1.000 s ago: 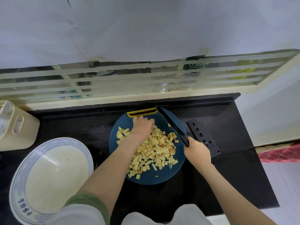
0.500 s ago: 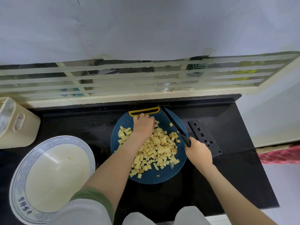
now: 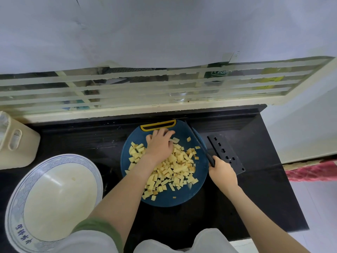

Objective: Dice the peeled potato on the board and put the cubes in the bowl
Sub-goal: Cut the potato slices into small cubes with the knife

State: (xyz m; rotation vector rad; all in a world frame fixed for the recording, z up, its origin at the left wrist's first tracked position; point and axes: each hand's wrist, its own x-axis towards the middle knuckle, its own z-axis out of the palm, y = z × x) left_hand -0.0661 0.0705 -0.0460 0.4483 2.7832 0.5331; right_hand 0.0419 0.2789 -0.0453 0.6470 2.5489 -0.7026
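— So, fingers first: how do they lie?

— On the left hand (image 3: 160,145) the fingers (image 3: 163,133) are stretched out and slightly spread, palm down, resting on the far end of the heap. They grip nothing. The right hand (image 3: 222,173) has its fingers curled tight round the black handle of the knife (image 3: 200,143).

— And the blade?

— It points away from the person along the right side of the board (image 3: 164,200), with its tip near the far rim. Whether the edge touches the board I cannot tell.

— Where is the potato?

— It is all cut. The potato cubes (image 3: 175,170) lie in a loose yellow heap across the middle of the round blue board, partly under the left palm and wrist. A few strays sit nearer the knife. The board's yellow handle slot (image 3: 158,124) is just beyond the left fingertips.

— The bowl?

— The bowl (image 3: 36,170), white with a blue patterned rim, stands on the black counter (image 3: 264,198) left of the board and apart from it.

— Anything round about?

— A black perforated plate (image 3: 226,154) lies just beside the right hand. A cream container (image 3: 18,147) sits at the far left, and window slats (image 3: 145,88) run behind the counter.
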